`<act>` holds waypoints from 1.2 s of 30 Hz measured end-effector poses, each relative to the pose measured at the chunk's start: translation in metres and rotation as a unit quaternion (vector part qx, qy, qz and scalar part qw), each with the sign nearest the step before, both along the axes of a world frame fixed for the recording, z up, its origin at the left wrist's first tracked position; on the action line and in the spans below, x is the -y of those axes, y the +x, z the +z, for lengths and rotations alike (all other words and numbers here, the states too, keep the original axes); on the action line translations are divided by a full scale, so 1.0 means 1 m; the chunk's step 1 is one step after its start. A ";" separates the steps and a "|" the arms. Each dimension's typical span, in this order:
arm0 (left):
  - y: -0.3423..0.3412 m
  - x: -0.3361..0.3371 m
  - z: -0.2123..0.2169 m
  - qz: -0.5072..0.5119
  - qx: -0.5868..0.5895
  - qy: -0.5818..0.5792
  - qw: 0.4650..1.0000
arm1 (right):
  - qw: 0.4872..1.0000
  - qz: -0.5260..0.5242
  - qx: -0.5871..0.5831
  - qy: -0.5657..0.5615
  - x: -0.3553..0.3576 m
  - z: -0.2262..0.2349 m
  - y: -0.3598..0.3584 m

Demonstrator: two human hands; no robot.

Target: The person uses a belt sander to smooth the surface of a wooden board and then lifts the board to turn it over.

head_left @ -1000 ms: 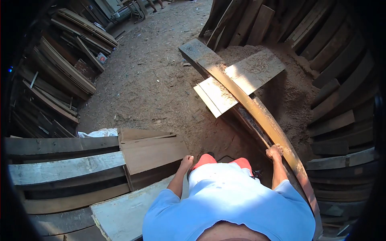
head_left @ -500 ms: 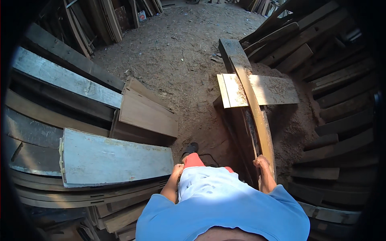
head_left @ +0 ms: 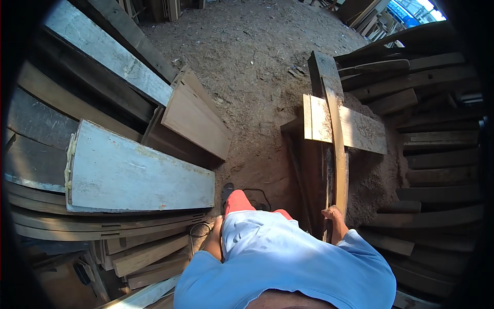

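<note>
A long, narrow wooden strip [head_left: 337, 147] runs lengthwise along a dark workbench [head_left: 324, 67] on my right. Beneath it, a pale wide board [head_left: 363, 129] lies crosswise, sprinkled with shavings. My right hand [head_left: 334, 213] is closed at the strip's near end, its fingers curled round the left edge. My left hand [head_left: 218, 226] hangs beside my left thigh, close to the near end of a whitish painted panel [head_left: 141, 172]. Its fingers are mostly hidden against my clothes, and nothing shows in it.
Stacked boards [head_left: 56, 219] fill the left side, with a brown panel [head_left: 198, 121] leaning out farther ahead. More planks [head_left: 437, 172] are piled along the right. Shavings cover the ground [head_left: 247, 67]. A dark cord [head_left: 262, 195] lies by my foot; another thin loop [head_left: 198, 232] is near my left arm.
The view has swung, so the bench and strip appear farther right and the left boards look tilted. My left hand has dropped slightly beside my thigh. My right hand stays at the strip's end.
</note>
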State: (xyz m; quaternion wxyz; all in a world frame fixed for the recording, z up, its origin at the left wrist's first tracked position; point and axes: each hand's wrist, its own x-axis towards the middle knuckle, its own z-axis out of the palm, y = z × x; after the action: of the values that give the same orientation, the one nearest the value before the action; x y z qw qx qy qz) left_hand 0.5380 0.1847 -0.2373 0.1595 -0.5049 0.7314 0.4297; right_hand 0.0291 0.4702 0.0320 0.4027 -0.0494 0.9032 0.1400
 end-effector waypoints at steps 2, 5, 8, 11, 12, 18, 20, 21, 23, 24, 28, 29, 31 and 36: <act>-0.006 0.013 -0.003 0.021 -0.007 -0.001 1.000 | 0.999 0.013 0.015 -0.029 -0.012 -0.007 -0.009; 0.013 0.042 0.012 0.169 -0.014 0.100 0.980 | 0.994 -0.074 -0.054 -0.054 0.026 0.003 0.018; -0.012 0.070 0.047 0.204 0.010 0.145 0.968 | 0.987 -0.072 -0.097 -0.105 -0.006 -0.008 0.027; -0.001 0.104 0.043 0.203 0.015 0.103 0.974 | 0.990 -0.094 -0.078 -0.076 0.020 -0.016 0.035; 0.003 0.110 0.033 0.239 -0.017 0.123 0.963 | 0.989 -0.085 -0.057 -0.105 0.032 -0.021 0.038; -0.004 0.112 0.019 0.284 -0.078 0.166 0.941 | 0.963 -0.150 0.086 -0.206 0.096 -0.033 0.082; -0.005 0.105 0.006 0.270 -0.092 0.174 0.943 | 0.955 -0.138 0.117 -0.234 0.105 -0.027 0.086; -0.006 0.099 0.004 0.260 -0.087 0.151 0.950 | 0.954 -0.137 0.120 -0.238 0.108 -0.026 0.086; -0.014 0.084 0.016 0.243 -0.074 0.101 0.962 | 0.951 -0.134 0.130 -0.245 0.109 -0.030 0.085; -0.018 0.080 0.024 0.223 -0.041 0.128 0.966 | 0.955 -0.128 0.129 -0.236 0.107 -0.030 0.081; -0.013 0.078 0.053 0.273 0.005 0.159 0.949 | 0.961 -0.067 0.136 -0.234 0.128 -0.029 0.066; -0.012 0.077 0.059 0.300 -0.014 0.142 0.943 | 0.960 -0.049 0.134 -0.240 0.132 -0.032 0.061; -0.016 0.078 0.079 0.284 -0.022 0.106 0.953 | 0.953 -0.054 0.136 -0.265 0.136 -0.037 0.050; -0.015 0.039 0.101 0.411 -0.073 0.053 0.907 | 0.941 -0.030 0.161 -0.296 0.157 -0.037 0.035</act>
State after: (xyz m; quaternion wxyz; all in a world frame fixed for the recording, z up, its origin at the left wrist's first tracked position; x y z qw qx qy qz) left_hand 0.5227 0.1460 -0.1360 -0.0591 -0.7189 0.4447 0.5310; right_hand 0.0643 0.3133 -0.0053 0.5136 -0.1612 0.8284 -0.1551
